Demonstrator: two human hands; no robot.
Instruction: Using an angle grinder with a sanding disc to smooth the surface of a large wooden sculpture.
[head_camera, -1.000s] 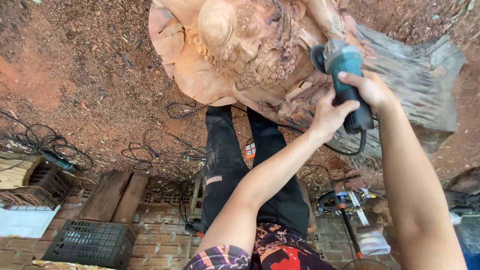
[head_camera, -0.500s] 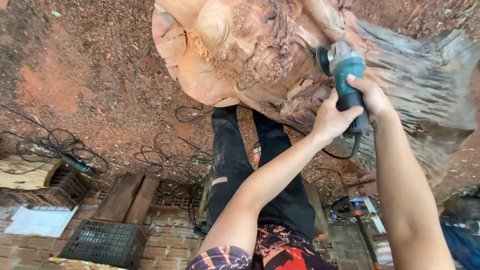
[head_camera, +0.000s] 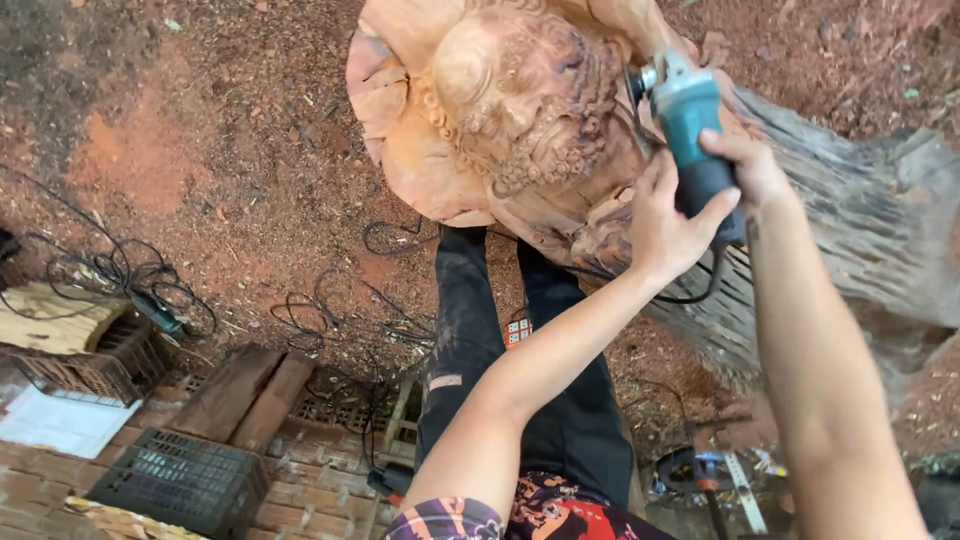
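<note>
Holding a teal and black electric angle grinder (head_camera: 692, 140) with both hands, at about one o'clock in the view. Left hand (head_camera: 665, 225) clasping the black lower body of the tool from the seven o'clock side, fingers curled tightly around it. Right hand (head_camera: 752, 168) pressing on the tool from the three o'clock side, fingers bent over the teal housing. Grinder head touching the right edge of a large reddish-brown wooden carving of a bearded face (head_camera: 505, 105), sitting at twelve o'clock. Carving growing out of a rough grey tree trunk (head_camera: 860, 225), stretching toward three o'clock. Standing on red earth covered with wood chips (head_camera: 200, 150), black trousers (head_camera: 470, 340) visible at six o'clock. Black cables (head_camera: 330, 310) lying loosely on the soil at about eight o'clock. Black plastic crate (head_camera: 185, 480) resting on brick paving at seven o'clock, brown wooden planks (head_camera: 245, 395) just beside it.
</note>
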